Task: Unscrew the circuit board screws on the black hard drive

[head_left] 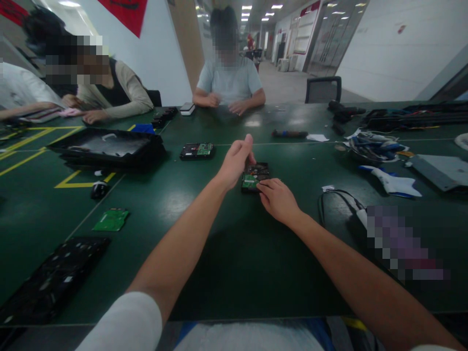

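Observation:
A hard drive (pixel 255 176) lies on the green table in front of me, its green circuit board facing up. My left hand (pixel 236 163) is closed at the drive's left edge, thumb pointing up. Whatever is inside its fingers, if anything, is hidden. At the near right corner of the drive, my right hand (pixel 281 199) presses its thumb and fingers together on the edge. Farther off to the left lies a second hard drive (pixel 197 150), also with its board side up.
Left are a black tray (pixel 159 146), a black mouse (pixel 99 190), a loose green circuit board (pixel 111 220) and black drives (pixel 54 275). Right lie a cable (pixel 343 191), gloves (pixel 397 184), a grey metal box (pixel 438 170) and a screwdriver-like tool (pixel 289 133). Several people sit across.

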A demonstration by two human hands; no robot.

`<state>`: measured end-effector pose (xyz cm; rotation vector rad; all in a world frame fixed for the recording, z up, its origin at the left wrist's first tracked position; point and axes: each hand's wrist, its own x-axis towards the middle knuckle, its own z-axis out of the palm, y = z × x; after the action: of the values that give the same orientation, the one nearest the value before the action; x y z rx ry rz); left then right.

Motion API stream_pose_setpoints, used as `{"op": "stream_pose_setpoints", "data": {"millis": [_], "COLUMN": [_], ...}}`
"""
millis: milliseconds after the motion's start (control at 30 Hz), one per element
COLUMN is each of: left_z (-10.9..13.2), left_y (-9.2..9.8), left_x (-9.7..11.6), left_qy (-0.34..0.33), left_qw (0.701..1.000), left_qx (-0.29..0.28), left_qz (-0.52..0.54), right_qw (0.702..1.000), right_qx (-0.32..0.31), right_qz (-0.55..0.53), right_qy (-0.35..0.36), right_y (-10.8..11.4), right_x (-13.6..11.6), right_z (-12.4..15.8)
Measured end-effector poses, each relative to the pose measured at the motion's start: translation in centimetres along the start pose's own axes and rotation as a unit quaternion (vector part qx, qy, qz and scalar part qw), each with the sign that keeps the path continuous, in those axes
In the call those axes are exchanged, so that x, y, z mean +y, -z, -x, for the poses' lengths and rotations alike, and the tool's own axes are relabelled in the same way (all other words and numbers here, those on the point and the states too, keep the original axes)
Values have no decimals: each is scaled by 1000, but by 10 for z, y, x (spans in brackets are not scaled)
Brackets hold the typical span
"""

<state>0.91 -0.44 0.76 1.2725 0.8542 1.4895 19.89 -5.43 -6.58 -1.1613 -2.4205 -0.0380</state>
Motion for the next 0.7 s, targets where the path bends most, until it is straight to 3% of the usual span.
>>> {"op": "stream_pose_setpoints", "data": {"millis": [233,333,433,700], "left_z": [-1,-2,-3,-1], "left_y": [1,2,5,16], "left_x": [-1,-1,3,19], "left_qy": [10,-28,-88,-163], "left_qw": [999,995,978,918], "left_qx": [-2,15,26,-34], "left_qz": [-44,-97,-185,-361], "right_qw": [1000,1000,1000,1000], "right_qx": [-4,-3,-4,-1], "right_qz": [-4,-6,-4,6], "right_qy": [0,-1,3,7], "right_y": [0,0,-1,1], "right_x": [1,1,1,1], "right_z": [0,0,0,0]}}
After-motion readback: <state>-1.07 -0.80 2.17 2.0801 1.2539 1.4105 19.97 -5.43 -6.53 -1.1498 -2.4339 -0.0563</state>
